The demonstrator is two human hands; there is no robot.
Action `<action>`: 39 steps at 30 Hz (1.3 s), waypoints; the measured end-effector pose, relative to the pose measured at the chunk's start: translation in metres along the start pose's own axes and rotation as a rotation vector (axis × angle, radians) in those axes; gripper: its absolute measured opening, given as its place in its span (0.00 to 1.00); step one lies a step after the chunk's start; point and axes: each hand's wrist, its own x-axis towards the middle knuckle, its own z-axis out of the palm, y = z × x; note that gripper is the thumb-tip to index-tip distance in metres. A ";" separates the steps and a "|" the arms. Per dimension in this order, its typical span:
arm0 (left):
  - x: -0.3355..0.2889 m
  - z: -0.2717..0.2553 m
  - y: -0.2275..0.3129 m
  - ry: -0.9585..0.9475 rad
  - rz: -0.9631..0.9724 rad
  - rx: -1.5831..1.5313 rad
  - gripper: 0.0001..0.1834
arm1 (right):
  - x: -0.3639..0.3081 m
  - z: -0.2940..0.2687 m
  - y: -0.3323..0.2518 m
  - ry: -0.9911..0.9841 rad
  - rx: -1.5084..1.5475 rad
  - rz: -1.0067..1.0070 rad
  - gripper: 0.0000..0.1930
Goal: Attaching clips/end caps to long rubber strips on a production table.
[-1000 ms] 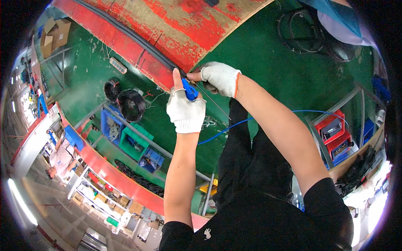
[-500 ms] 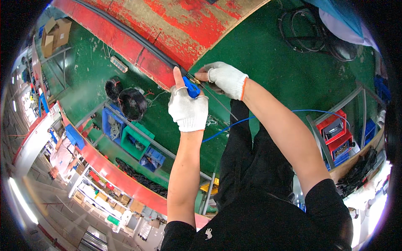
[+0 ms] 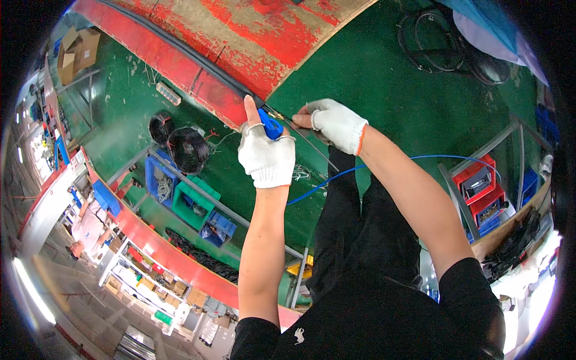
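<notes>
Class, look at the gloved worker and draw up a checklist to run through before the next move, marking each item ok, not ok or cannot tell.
1. Left hand has hold of the blue tool: ok.
2. White gloves worn on both hands: ok.
3. Black tube lying along the worn red tabletop: ok.
4. Right hand gripping something securely: cannot tell, the detail is too small.
5. Blue hose clear of the legs in this view: not ok, it crosses in front of one.
</notes>
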 end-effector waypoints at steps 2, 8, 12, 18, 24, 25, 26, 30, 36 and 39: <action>0.000 -0.001 0.002 -0.002 -0.006 0.007 0.49 | -0.002 -0.002 0.004 -0.008 0.019 0.010 0.13; 0.000 0.005 -0.005 0.031 0.035 0.008 0.49 | 0.003 -0.015 0.011 -0.135 0.193 0.045 0.15; 0.000 0.007 -0.008 0.042 0.051 -0.001 0.50 | 0.004 -0.014 0.008 -0.114 0.188 0.034 0.19; 0.001 0.005 -0.007 0.024 0.045 -0.006 0.51 | 0.000 -0.006 -0.001 -0.062 0.041 0.000 0.15; 0.000 0.006 -0.007 0.041 0.058 -0.016 0.50 | 0.000 -0.002 0.002 -0.062 -0.129 -0.111 0.17; 0.000 0.007 -0.008 0.037 0.050 -0.033 0.49 | -0.001 -0.003 0.003 -0.056 -0.125 -0.105 0.18; 0.000 0.008 -0.008 0.033 0.041 -0.049 0.49 | -0.003 -0.003 0.005 -0.049 -0.121 -0.098 0.18; 0.001 0.009 -0.010 0.062 0.076 -0.023 0.49 | -0.009 -0.004 0.000 -0.052 -0.124 -0.050 0.19; -0.002 0.005 -0.007 -0.009 0.011 -0.086 0.57 | -0.008 -0.013 -0.005 0.081 -0.051 -0.140 0.21; -0.025 0.018 -0.018 0.051 -0.002 -0.158 0.59 | -0.022 -0.005 -0.012 0.137 -0.060 -0.194 0.18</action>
